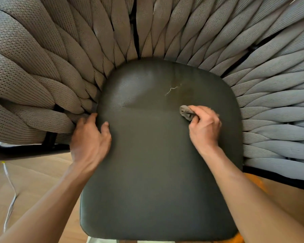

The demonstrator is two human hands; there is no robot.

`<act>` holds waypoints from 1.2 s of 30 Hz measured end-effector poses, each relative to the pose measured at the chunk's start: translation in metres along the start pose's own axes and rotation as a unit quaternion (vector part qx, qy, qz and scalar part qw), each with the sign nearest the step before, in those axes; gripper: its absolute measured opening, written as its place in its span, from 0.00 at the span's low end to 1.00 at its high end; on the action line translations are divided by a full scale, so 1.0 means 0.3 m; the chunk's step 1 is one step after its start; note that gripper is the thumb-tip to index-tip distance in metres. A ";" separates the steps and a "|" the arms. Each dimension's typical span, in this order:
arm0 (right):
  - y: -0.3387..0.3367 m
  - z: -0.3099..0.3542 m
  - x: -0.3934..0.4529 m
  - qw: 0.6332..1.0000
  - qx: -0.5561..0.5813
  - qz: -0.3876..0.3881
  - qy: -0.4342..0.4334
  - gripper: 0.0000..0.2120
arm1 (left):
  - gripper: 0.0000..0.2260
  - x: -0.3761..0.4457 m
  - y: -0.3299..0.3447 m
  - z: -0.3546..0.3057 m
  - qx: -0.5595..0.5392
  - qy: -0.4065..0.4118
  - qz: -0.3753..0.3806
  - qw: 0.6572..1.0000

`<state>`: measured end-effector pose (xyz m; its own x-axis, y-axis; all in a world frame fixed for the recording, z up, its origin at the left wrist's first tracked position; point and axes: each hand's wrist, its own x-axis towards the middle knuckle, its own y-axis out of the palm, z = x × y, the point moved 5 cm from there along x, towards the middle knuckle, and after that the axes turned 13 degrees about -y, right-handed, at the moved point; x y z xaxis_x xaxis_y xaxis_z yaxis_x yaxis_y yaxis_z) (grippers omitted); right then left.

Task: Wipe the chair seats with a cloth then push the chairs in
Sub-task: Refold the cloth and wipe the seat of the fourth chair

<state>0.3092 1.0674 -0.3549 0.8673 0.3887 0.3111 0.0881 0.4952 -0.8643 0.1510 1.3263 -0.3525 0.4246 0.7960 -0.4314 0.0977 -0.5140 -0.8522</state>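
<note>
Wooden floor (33, 181) under one chair; dark seat (156, 163) ringed by woven back (60, 58). Left hand (89, 137), fingers (93, 118) relaxed, flat at seat's left edge, likely steadying it. Right hand (204, 127), fingers curled round bunched cloth (186, 112), pressed to seat's right, near pale scuff (171, 90).

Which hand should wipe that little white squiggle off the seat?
The right hand: it already grips the cloth, just below the white squiggle. The left hand holds no cloth, resting at the seat's far edge.
</note>
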 end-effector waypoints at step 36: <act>-0.158 -0.335 0.044 0.994 -0.083 0.070 0.020 0.16 | 0.25 0.018 0.005 -0.081 -0.046 0.015 -0.001 0.999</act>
<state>0.3657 0.9711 -0.3495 0.8953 0.4115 0.1708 0.0422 0.3033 -0.9520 0.1753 1.3220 -0.3490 0.4509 0.7881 -0.4190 0.1802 -0.5402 -0.8220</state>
